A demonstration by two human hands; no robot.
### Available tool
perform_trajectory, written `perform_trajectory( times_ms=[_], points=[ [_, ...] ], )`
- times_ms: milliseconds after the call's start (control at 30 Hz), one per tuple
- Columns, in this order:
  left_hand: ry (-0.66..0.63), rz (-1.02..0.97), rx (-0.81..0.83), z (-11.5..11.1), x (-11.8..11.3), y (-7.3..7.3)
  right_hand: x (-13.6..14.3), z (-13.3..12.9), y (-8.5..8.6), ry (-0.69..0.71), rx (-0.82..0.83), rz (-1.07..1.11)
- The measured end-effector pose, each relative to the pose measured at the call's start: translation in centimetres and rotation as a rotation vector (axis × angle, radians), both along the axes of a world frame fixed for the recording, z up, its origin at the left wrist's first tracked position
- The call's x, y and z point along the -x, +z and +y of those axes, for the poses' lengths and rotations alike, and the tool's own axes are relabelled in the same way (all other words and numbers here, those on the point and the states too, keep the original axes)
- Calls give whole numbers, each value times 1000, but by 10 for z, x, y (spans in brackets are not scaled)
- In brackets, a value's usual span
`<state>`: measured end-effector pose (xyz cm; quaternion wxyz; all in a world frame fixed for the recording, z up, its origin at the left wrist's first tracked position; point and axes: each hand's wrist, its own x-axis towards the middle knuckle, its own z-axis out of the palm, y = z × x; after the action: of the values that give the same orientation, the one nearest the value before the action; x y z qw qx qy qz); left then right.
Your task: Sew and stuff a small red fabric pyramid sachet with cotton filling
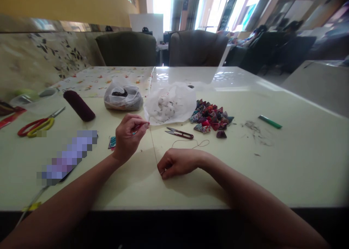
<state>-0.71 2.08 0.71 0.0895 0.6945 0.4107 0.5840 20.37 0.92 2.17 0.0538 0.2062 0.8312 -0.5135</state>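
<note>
My left hand (129,137), raised over the table, pinches a small red fabric piece (141,126), mostly hidden by the fingers. From it a thin thread (153,143) runs taut down to my right hand (178,162). The right fingers are closed on the thread low above the tabletop; whether a needle is among them I cannot make out. Thread snips (180,133) lie just beyond the right hand, beside a loose loop of thread (203,143). A heap of small patterned fabric pyramids (211,115) is farther right. Partly behind my left wrist lies a teal patterned scrap (112,142).
White stuffing (167,107) rests on a plastic bag (188,96), next to another filled bag (122,98). At left are a dark thread spool (79,105), scissors (40,126) and a blurred-out phone (71,156). A green marker-like stick (269,122) lies at right near dark fibres (256,132).
</note>
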Motion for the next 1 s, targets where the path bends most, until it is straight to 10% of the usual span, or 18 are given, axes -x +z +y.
perform_trajectory(
  times_ms=[333,633,1000],
  points=[
    [-2,1,-40,2,2,-1,-7,2,6,10,-34,-58],
    [-83,127,-158,-7,-6,2,-12,15,3,-836,-252,562],
    [-312,203,-88,-17,-12,2,-5,8,5,-661,-121,714]
  ],
)
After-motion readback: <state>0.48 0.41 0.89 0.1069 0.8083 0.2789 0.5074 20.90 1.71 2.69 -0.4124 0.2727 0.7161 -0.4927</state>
